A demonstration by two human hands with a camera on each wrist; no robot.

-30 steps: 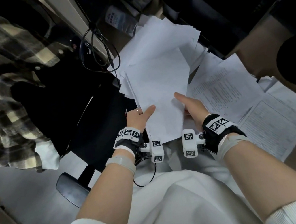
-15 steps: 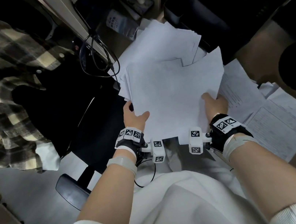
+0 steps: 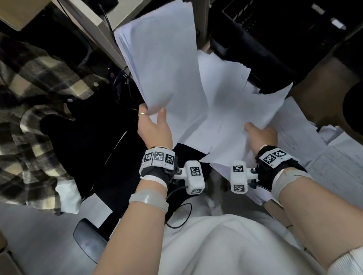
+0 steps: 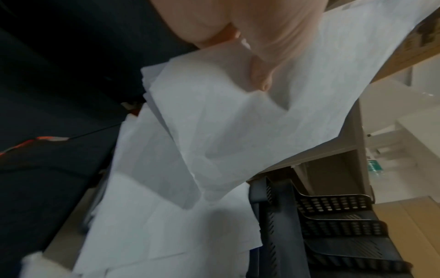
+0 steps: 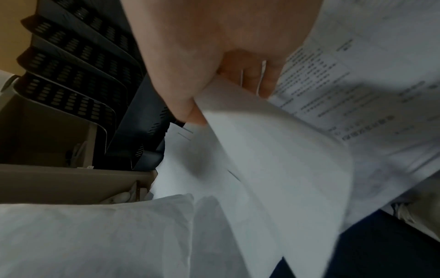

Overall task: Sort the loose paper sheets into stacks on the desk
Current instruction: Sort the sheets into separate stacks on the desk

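Head view, from the left: a plaid shirt (image 3: 18, 110) hangs at the far left, then the left hand (image 3: 154, 127) pinches the lower corner of a thick bundle of sheets (image 3: 162, 62), thumb on the near face and fingers behind it. That bundle stands lifted off the desk (image 3: 310, 94), its long axis running away from the person and slightly up toward the shelving, with the free short edge pointing away. Further right, the right hand (image 3: 261, 134) is curled round the near edge of a second, looser sheaf (image 3: 242, 109), which fans out flatter and points off to the right over the printed sheets (image 3: 345, 167) lying on the desk beside a black tray rack (image 3: 278, 35). To do this step well, I would judge it best to keep both pinches firm near the corners, draw the two sheafs fully apart before lowering either, and then square each one's edges against the desk so no loose page slips out.
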